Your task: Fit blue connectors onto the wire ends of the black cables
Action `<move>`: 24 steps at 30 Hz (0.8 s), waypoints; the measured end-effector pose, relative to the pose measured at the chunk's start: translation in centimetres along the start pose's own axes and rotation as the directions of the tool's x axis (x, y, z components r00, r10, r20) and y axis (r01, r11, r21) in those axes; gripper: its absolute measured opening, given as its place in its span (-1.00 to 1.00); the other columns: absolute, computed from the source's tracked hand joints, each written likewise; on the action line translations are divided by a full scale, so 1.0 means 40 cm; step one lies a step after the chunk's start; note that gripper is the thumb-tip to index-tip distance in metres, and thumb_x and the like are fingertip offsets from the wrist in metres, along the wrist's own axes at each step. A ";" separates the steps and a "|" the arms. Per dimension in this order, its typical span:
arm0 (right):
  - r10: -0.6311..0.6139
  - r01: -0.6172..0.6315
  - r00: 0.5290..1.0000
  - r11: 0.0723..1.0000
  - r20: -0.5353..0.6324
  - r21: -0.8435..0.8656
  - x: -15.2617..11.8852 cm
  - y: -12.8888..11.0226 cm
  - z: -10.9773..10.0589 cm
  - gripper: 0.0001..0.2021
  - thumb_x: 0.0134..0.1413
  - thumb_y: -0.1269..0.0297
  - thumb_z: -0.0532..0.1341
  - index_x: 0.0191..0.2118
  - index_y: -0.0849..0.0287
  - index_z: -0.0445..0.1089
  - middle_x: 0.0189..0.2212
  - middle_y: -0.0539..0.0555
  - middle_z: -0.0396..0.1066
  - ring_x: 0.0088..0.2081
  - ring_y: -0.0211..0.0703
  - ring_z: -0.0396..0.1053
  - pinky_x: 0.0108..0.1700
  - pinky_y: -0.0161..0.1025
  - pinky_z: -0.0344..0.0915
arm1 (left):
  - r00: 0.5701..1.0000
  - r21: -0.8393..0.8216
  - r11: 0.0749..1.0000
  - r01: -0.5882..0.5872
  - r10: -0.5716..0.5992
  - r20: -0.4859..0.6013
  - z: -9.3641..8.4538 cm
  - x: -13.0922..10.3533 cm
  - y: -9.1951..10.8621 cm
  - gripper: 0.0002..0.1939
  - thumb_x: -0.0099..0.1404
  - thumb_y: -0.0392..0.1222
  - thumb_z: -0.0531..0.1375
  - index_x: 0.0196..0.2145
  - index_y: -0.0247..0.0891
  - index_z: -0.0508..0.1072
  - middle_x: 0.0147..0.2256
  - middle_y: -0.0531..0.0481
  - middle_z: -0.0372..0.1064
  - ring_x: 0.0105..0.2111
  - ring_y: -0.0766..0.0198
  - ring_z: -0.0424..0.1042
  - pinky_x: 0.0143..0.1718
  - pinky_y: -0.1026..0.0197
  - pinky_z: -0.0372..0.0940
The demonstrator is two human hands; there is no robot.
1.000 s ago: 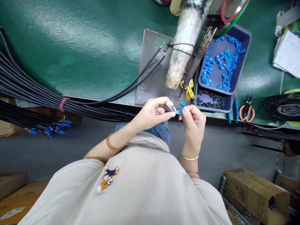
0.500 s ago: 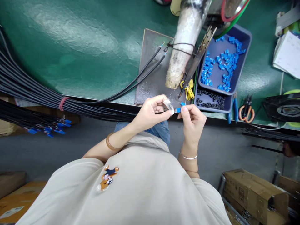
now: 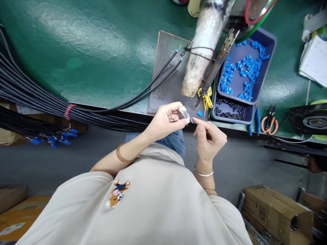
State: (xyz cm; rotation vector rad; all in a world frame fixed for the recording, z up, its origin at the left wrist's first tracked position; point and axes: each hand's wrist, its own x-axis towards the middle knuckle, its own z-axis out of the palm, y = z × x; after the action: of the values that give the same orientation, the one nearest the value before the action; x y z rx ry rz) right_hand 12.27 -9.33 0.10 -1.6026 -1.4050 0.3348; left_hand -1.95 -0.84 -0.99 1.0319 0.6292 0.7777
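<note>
My left hand (image 3: 165, 121) pinches a small clear piece (image 3: 184, 114) just off the front edge of the green bench (image 3: 89, 51). My right hand (image 3: 209, 136) has thumb and forefinger pressed together against the end of that piece; what lies between them is hidden. One loose blue part (image 3: 200, 114) rests on the dark metal plate (image 3: 166, 75) just beyond the fingertips. Two black cables (image 3: 153, 86) with stripped ends lie across the plate.
A wrapped post (image 3: 201, 51) stands on the plate with a yellow clip (image 3: 205, 97) at its foot. To the right, a blue tray (image 3: 268, 61) holds several blue parts, with black pieces (image 3: 230, 110) below. Snips (image 3: 268, 119), a cable bundle (image 3: 25, 98) and boxes (image 3: 278, 207) surround me.
The blue part seen between my hands is no longer visible. My right fingertips have closed in against the clear piece, and that hand has dropped slightly.
</note>
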 end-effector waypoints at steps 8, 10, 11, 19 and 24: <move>-0.136 0.131 0.989 0.988 -0.059 -0.077 -0.007 0.013 0.007 -0.81 0.24 0.26 0.21 -0.14 0.01 0.57 -0.63 -0.10 0.32 -0.60 -0.36 0.21 -0.53 -0.30 0.07 | 0.999 -0.004 1.000 0.008 -0.008 -0.040 -0.002 0.003 -0.001 -0.79 0.11 -0.29 0.33 -0.45 -0.28 0.32 -0.54 0.12 0.25 -0.58 0.52 0.18 -0.59 0.40 0.05; -0.150 0.147 0.988 0.987 -0.037 -0.070 -0.010 0.017 0.007 -0.81 0.23 0.29 0.22 -0.11 0.00 0.57 -0.63 -0.10 0.33 -0.60 -0.37 0.22 -0.53 -0.30 0.07 | 0.999 -0.011 1.000 0.004 -0.005 -0.042 -0.004 0.004 -0.001 -0.79 0.12 -0.28 0.33 -0.45 -0.28 0.32 -0.54 0.11 0.27 -0.55 0.49 0.25 -0.58 0.40 0.08; -0.144 0.142 0.989 0.988 -0.028 -0.064 -0.011 0.018 0.007 -0.80 0.23 0.29 0.22 -0.11 0.00 0.56 -0.62 -0.10 0.33 -0.60 -0.36 0.22 -0.54 -0.30 0.07 | 0.999 -0.013 1.000 0.006 -0.006 -0.039 -0.004 0.005 -0.001 -0.79 0.11 -0.28 0.33 -0.45 -0.27 0.32 -0.53 0.10 0.28 -0.55 0.48 0.27 -0.57 0.40 0.09; -0.059 0.060 0.998 0.997 0.028 -0.043 -0.013 0.009 0.005 -0.84 0.24 0.26 0.21 -0.23 0.07 0.57 -0.59 -0.08 0.41 -0.60 -0.36 0.28 -0.56 -0.32 0.13 | 0.998 -0.032 0.999 -0.004 0.002 -0.057 0.000 0.005 -0.001 -0.77 0.13 -0.28 0.33 -0.46 -0.28 0.30 -0.49 0.09 0.36 -0.62 0.56 0.13 -0.64 0.42 0.03; -0.004 0.051 0.955 0.987 -0.298 0.152 -0.015 0.010 0.012 -0.73 0.26 0.35 0.17 0.05 0.02 0.36 -0.50 -0.12 0.49 -0.61 -0.36 0.37 -0.60 -0.37 0.23 | 0.999 -0.034 0.999 -0.027 0.025 -0.046 0.003 0.008 -0.002 -0.75 0.13 -0.28 0.32 -0.46 -0.28 0.26 -0.46 0.05 0.45 -0.64 0.58 0.12 -0.65 0.44 0.04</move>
State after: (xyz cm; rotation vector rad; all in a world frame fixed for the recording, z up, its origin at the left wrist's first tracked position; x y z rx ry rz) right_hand 11.98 -9.59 -0.70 -1.4344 -1.1404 0.1747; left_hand -1.65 -0.68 -1.07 0.9942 0.6404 0.8345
